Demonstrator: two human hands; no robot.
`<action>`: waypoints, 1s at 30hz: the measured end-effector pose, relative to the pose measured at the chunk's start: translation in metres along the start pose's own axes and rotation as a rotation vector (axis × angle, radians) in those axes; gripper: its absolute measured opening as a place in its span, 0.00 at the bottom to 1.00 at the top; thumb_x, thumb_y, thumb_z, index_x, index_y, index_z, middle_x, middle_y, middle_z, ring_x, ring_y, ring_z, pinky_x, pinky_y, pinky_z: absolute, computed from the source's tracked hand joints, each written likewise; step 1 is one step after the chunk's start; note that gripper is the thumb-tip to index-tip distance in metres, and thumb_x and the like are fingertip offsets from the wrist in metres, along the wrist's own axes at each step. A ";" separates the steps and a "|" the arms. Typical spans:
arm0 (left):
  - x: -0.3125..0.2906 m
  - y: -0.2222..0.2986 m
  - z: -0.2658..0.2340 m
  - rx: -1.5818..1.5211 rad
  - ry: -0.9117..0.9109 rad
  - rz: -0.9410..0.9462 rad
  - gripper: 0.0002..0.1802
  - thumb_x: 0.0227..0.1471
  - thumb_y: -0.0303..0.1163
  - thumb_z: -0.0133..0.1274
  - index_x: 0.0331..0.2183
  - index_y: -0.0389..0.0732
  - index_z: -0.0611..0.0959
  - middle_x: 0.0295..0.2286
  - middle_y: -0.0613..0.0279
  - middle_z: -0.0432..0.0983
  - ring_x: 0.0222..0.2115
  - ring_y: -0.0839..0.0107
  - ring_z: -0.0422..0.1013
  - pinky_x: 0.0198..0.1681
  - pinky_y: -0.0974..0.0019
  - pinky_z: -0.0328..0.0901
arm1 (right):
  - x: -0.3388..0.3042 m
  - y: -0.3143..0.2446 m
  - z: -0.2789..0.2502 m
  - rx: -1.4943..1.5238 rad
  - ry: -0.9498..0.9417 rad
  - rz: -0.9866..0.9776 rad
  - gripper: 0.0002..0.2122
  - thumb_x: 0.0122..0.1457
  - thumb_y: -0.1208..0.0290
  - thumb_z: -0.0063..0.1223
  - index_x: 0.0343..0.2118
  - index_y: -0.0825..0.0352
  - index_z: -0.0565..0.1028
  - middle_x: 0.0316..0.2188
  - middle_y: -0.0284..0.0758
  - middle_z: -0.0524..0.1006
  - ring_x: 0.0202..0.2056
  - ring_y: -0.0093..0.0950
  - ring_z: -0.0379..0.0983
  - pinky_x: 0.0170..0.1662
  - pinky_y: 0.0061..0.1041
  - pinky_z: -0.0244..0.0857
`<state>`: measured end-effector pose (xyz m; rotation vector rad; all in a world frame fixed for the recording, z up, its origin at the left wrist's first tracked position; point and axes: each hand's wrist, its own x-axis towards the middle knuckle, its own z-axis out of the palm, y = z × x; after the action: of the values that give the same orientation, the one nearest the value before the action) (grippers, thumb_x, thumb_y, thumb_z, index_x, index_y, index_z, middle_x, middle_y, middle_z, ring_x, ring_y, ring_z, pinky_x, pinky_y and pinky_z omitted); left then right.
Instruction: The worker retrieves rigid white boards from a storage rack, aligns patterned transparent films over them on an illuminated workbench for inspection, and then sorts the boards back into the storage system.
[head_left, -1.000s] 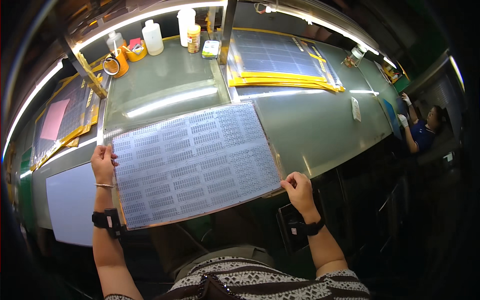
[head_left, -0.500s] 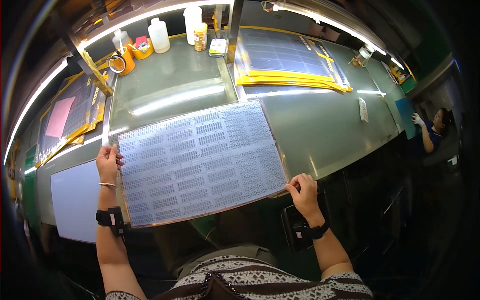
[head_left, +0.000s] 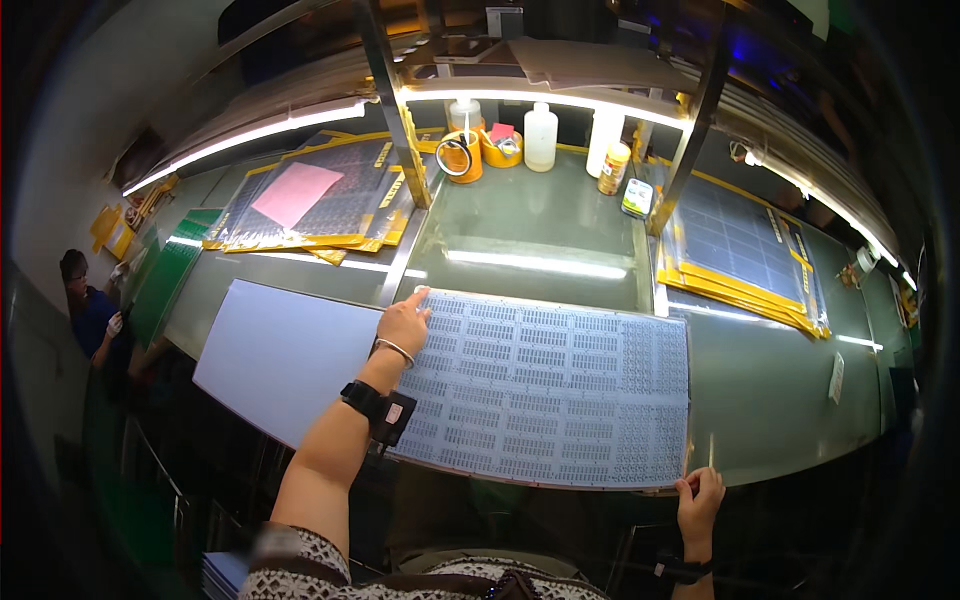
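A thin pale-blue circuit board panel point(head_left: 540, 390), covered in rows of small dark marks, lies flat at the near side of the greenish bench. My left hand point(head_left: 404, 325) is at its far left corner, the index finger stretched onto the corner and the other fingers partly curled; the thumb is hidden. At the near right corner my right hand point(head_left: 702, 490) pinches the panel's edge between thumb and fingers. A plain pale-blue sheet point(head_left: 290, 350) lies to the left, beside the panel, with my left forearm crossing the seam between the two.
Yellow-edged clear-covered stacks lie on the far left point(head_left: 370, 215) and far right point(head_left: 740, 240); a pink sheet point(head_left: 297, 193) tops the left one. White bottles point(head_left: 541, 138) and an orange tape roll point(head_left: 462, 160) stand between metal posts point(head_left: 395, 110). A co-worker point(head_left: 90, 310) handles a green panel point(head_left: 170, 275).
The view has swung left. My left hand has left its pinch on the panel's left edge and now points at the far left corner. My right hand still pinches the near right corner.
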<state>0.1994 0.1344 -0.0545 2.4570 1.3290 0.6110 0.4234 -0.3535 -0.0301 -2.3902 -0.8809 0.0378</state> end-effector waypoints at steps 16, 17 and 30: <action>0.013 0.039 -0.004 0.389 -0.323 -0.037 0.22 0.51 0.41 0.46 0.49 0.50 0.71 0.38 0.48 0.71 0.40 0.55 0.69 0.37 0.54 0.66 | 0.004 -0.005 -0.016 -0.051 0.010 0.025 0.12 0.41 0.75 0.57 0.31 0.67 0.71 0.32 0.39 0.67 0.37 0.38 0.63 0.42 0.35 0.54; 0.009 0.040 -0.005 0.422 -0.272 -0.001 0.22 0.50 0.41 0.47 0.48 0.49 0.71 0.41 0.49 0.69 0.43 0.57 0.67 0.39 0.54 0.66 | 0.013 -0.011 -0.021 -0.120 -0.041 -0.077 0.18 0.41 0.74 0.57 0.38 0.66 0.70 0.38 0.40 0.66 0.42 0.40 0.61 0.46 0.37 0.53; -0.005 0.014 0.006 0.328 -0.071 0.212 0.22 0.54 0.38 0.42 0.49 0.41 0.70 0.54 0.61 0.58 0.59 0.59 0.46 0.56 0.44 0.45 | 0.216 -0.003 0.039 -0.574 -0.330 -0.477 0.25 0.55 0.59 0.45 0.54 0.65 0.61 0.59 0.34 0.53 0.59 0.44 0.47 0.57 0.44 0.46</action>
<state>0.2099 0.1228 -0.0548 2.8801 1.2334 0.3707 0.5817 -0.2021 -0.0249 -2.6496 -1.8032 -0.0098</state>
